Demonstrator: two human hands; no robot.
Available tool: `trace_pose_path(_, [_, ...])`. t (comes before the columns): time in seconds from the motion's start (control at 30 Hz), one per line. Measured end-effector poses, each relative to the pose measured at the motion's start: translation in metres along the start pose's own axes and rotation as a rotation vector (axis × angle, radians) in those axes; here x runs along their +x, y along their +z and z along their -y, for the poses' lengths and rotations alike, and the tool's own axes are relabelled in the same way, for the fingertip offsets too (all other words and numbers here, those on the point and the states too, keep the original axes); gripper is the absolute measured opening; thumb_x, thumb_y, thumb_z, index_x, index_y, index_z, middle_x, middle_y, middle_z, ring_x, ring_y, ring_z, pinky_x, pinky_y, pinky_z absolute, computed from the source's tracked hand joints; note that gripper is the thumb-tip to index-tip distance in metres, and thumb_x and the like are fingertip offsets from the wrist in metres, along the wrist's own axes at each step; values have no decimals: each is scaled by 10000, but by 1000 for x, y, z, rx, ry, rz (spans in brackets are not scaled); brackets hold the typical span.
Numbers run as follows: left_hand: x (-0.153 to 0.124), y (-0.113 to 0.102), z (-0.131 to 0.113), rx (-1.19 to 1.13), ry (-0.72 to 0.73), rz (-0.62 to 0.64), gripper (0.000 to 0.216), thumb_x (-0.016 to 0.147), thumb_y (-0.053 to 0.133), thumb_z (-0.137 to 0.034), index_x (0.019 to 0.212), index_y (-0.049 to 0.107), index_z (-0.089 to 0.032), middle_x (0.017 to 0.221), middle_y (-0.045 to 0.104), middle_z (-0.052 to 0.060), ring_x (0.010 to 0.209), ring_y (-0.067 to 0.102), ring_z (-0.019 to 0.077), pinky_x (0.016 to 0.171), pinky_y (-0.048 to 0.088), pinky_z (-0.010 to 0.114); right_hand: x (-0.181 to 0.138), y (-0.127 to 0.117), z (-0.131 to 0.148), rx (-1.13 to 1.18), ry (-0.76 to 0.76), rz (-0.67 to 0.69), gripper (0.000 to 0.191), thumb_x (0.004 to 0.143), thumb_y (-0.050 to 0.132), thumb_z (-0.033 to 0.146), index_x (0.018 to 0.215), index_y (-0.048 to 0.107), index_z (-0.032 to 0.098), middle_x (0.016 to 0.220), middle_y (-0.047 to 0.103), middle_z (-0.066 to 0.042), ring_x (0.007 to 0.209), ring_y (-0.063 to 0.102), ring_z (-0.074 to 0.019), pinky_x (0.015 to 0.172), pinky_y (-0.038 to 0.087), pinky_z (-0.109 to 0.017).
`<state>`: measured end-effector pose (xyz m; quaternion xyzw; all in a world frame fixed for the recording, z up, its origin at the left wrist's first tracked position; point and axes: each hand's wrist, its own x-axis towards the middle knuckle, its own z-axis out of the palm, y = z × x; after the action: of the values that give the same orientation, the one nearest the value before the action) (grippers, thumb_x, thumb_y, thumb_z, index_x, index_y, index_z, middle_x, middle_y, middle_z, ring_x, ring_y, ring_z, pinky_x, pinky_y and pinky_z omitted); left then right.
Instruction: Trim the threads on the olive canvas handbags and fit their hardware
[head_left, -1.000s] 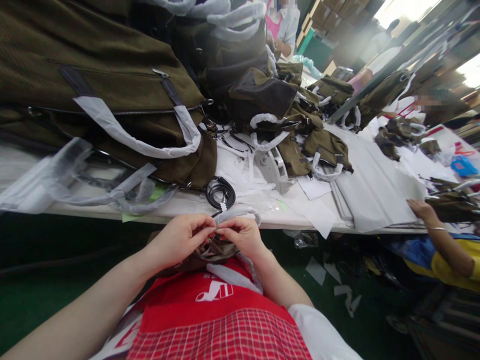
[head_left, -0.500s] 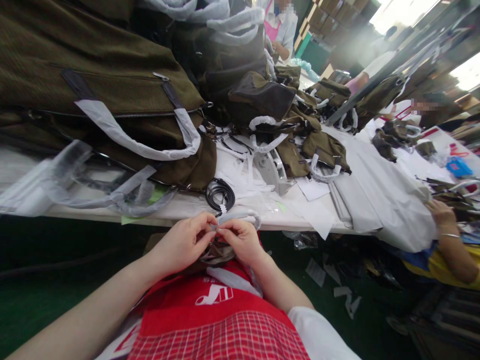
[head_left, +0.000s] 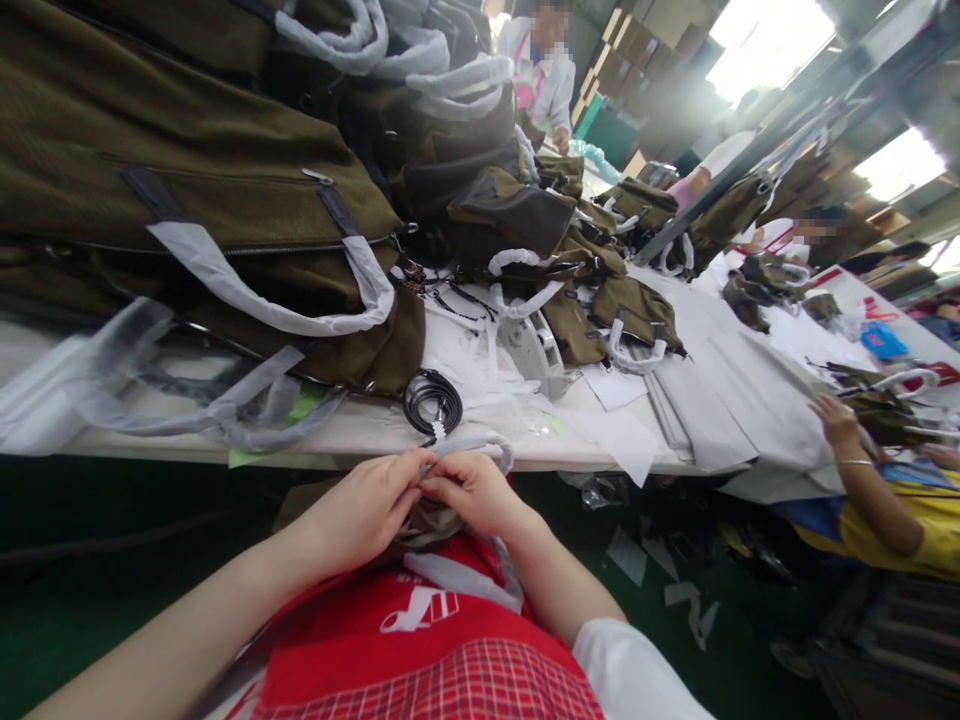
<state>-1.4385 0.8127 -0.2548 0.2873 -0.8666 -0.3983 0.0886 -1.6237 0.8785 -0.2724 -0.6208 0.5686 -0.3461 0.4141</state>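
Observation:
My left hand (head_left: 371, 505) and my right hand (head_left: 480, 492) meet at the table's front edge, fingertips pinched together. Whatever small part lies between the fingers is hidden. Under them a brownish bag (head_left: 433, 528) rests against my red apron (head_left: 480, 625), mostly covered by my hands. One of its handles, wrapped in pale film (head_left: 461, 580), curves over the apron; another wrapped loop (head_left: 501, 452) shows beyond my right hand. Just past my fingertips, a coiled black strap (head_left: 433, 405) sits on the table edge.
Large olive bags (head_left: 300, 180) with wrapped handles pile up at left. Smaller olive bags (head_left: 637, 310) and a grey tape dispenser (head_left: 529, 350) stand further back. White sheets (head_left: 720, 390) cover the table's right part. A co-worker's arm (head_left: 870, 485) reaches in at right.
The view has shifted slightly, so the table sits a little lower and further left. My fingers have drawn closer together, and my right hand's fingers now overlap the left fingertips.

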Motion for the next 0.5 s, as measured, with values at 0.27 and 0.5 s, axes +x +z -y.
trace_pose_path(0.27, [0, 1, 5, -13, -4, 1, 373, 904, 343, -203, 1193, 569, -130, 1165, 692, 159, 1051, 677, 283, 920, 528, 415, 6, 2, -2, 41, 35, 12, 160, 883, 651, 189, 732, 702, 179, 683, 669, 18, 641, 578, -114, 626, 422, -228])
trace_pose_path(0.5, [-2, 2, 8, -15, -34, -36, 387, 917, 364, -239, 1242, 548, -140, 1183, 684, 139, 1074, 661, 259, 954, 505, 392, 9, 5, -4, 266, 248, 153, 209, 930, 580, 325, 842, 706, 184, 686, 686, 4, 609, 638, -135, 602, 512, -240])
